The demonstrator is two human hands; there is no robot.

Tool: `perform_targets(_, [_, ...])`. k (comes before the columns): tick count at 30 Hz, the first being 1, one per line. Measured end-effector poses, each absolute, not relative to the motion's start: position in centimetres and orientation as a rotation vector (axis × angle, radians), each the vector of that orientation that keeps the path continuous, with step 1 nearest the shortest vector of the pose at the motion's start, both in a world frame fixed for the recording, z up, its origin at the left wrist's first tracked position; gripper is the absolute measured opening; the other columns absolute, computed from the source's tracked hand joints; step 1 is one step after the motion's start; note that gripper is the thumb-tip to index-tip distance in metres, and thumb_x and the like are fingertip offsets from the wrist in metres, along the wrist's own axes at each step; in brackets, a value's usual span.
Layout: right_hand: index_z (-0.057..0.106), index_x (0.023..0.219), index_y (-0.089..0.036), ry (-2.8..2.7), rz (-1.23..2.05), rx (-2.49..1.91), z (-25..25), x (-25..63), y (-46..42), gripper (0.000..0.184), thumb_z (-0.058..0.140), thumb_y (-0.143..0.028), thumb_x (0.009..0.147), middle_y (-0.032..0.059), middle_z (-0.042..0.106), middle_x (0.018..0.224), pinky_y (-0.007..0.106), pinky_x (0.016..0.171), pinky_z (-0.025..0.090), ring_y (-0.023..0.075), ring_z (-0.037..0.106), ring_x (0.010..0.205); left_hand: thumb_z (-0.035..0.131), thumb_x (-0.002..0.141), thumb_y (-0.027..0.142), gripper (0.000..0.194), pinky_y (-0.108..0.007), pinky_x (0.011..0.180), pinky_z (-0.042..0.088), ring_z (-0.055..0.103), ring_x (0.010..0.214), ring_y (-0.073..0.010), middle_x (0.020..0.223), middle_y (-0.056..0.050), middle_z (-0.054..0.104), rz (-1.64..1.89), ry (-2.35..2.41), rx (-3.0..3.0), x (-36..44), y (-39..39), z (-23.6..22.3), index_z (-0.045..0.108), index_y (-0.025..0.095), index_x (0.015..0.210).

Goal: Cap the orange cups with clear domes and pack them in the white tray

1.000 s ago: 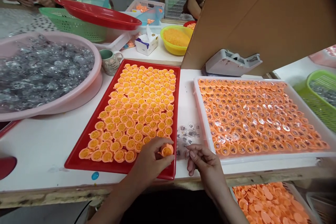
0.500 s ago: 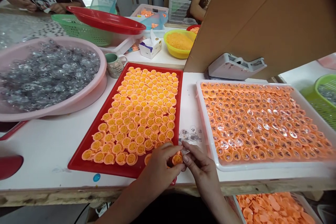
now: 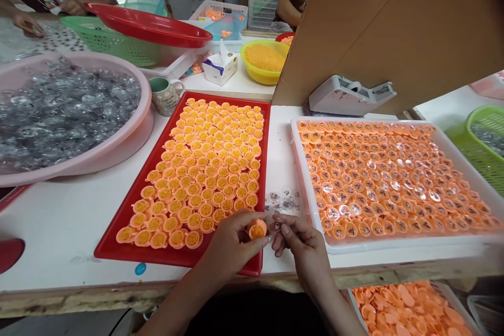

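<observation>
Between the thumb and fingers of my left hand (image 3: pixel 230 241) is a small orange toy cup (image 3: pixel 257 229), its open side with yellow bits inside facing me. My right hand (image 3: pixel 303 244) pinches a clear printed disc (image 3: pixel 277 226) just right of the cup; the two pieces are apart. Beneath my left hand lies the red tray (image 3: pixel 118 252), bearing rows of similar orange cups filled with yellow. On the tabletop beyond my right fingers are several loose clear discs (image 3: pixel 285 200). The white tray (image 3: pixel 378 246) to the right holds orange cups with printed discs over them.
A pink basin (image 3: pixel 129 142) of clear discs stands at left, with a mug (image 3: pixel 163 95) beside it. Farther back are a tissue box (image 3: pixel 220 70) and a yellow bowl (image 3: pixel 263 77). A cardboard panel (image 3: pixel 374 26) rises behind a tape dispenser (image 3: pixel 350 97). Two people are across the table.
My fingertips have drawn apart, so the cup and the clear disc now show separately. The view has shifted slightly. At far left, a person's hands have moved apart.
</observation>
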State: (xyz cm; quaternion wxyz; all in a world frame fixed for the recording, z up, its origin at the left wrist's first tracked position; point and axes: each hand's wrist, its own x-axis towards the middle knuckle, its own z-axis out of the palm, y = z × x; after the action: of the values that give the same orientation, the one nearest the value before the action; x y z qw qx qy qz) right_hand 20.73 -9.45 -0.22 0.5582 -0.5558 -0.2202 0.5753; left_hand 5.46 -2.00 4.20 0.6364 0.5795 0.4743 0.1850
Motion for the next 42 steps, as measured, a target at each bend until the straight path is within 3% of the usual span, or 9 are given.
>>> perform_targets(6, [0.075,0.09,-0.02,-0.417,1.398,-1.254,0.2,21.1,-9.0,0.02,0.08,-0.03,0.073,0.0023,0.069,0.07,0.022,0.053,0.045,0.0113,0.056,0.058,0.07,0.068,0.029,0.044,-0.031,0.066,0.055,0.063,0.063,-0.0151,0.075,0.001,0.067,0.362,1.126,1.022,4.5,-1.4,4.2,0.065,0.016,0.11])
perform_targets(13, [0.077,0.091,-0.024,-0.562,1.382,-1.335,0.9,22.1,-8.6,0.019,0.08,-0.029,0.072,0.0013,0.072,0.078,0.022,0.061,0.048,0.0112,0.058,0.065,0.069,0.064,0.016,0.046,-0.033,0.087,0.052,0.065,0.098,-0.021,0.107,-0.005,0.07,0.408,1.074,1.132,4.4,-1.8,3.7,0.067,0.018,0.111])
perform_targets(19, [0.075,0.091,-0.026,-0.82,1.456,-1.347,2.0,22.2,-8.4,0.011,0.072,-0.026,0.081,0.0005,0.07,0.08,0.026,0.066,0.052,0.0133,0.062,0.069,0.069,0.066,0.017,0.039,-0.031,0.075,0.054,0.066,0.085,-0.0203,0.091,-0.003,0.069,0.372,1.119,1.17,5.1,-2.2,3.5,0.065,0.017,0.105])
perform_targets(24, [0.074,0.091,-0.026,-1.314,1.23,-1.425,2.3,22.2,-7.9,0.019,0.062,-0.012,0.086,0.0019,0.067,0.087,0.026,0.072,0.05,0.0154,0.063,0.081,0.064,0.069,0.014,0.029,-0.031,0.08,0.052,0.064,0.093,-0.0213,0.097,-0.005,0.067,0.34,1.026,1.354,5.3,-2.6,3.2,0.068,0.018,0.098])
perform_targets(30, [0.067,0.088,-0.023,-1.614,0.886,-1.421,2.4,21.7,-7.5,0.021,0.057,-0.004,0.087,0.0002,0.064,0.081,0.023,0.068,0.049,0.0128,0.062,0.076,0.059,0.072,0.01,0.014,-0.026,0.067,0.048,0.058,0.074,-0.0162,0.076,0.0,0.06,0.288,0.959,1.457,5.5,-2.6,3.5,0.066,0.016,0.082])
perform_targets(33, [0.064,0.089,-0.024,-1.527,0.777,-1.497,2.1,21.1,-8.0,0.016,0.062,-0.008,0.086,-0.0007,0.064,0.082,0.022,0.069,0.05,0.0127,0.062,0.075,0.059,0.078,0.014,0.022,-0.029,0.076,0.049,0.061,0.086,-0.0186,0.09,-0.003,0.067,0.331,0.99,1.486,5.4,-2.6,3.5,0.069,0.018,0.098])
perform_targets(36, [0.063,0.086,-0.023,-1.371,0.825,-1.569,1.6,20.5,-8.7,0.009,0.065,-0.014,0.086,-0.0035,0.063,0.071,0.021,0.059,0.049,0.0112,0.06,0.062,0.059,0.082,0.015,0.036,-0.033,0.093,0.047,0.061,0.105,-0.0208,0.113,-0.006,0.068,0.417,0.992,1.509,5.3,-2.8,3.3,0.066,0.02,0.118])
perform_targets(42, [0.067,0.082,-0.022,-1.37,0.74,-1.549,1.8,20.4,-9.5,0.009,0.065,-0.015,0.087,-0.0027,0.067,0.072,0.022,0.06,0.05,0.012,0.064,0.064,0.055,0.087,0.009,0.043,-0.032,0.098,0.048,0.062,0.11,-0.0183,0.119,-0.008,0.067,0.524,0.909,1.652,4.9,-3.2,3.2,0.06,0.019,0.127])
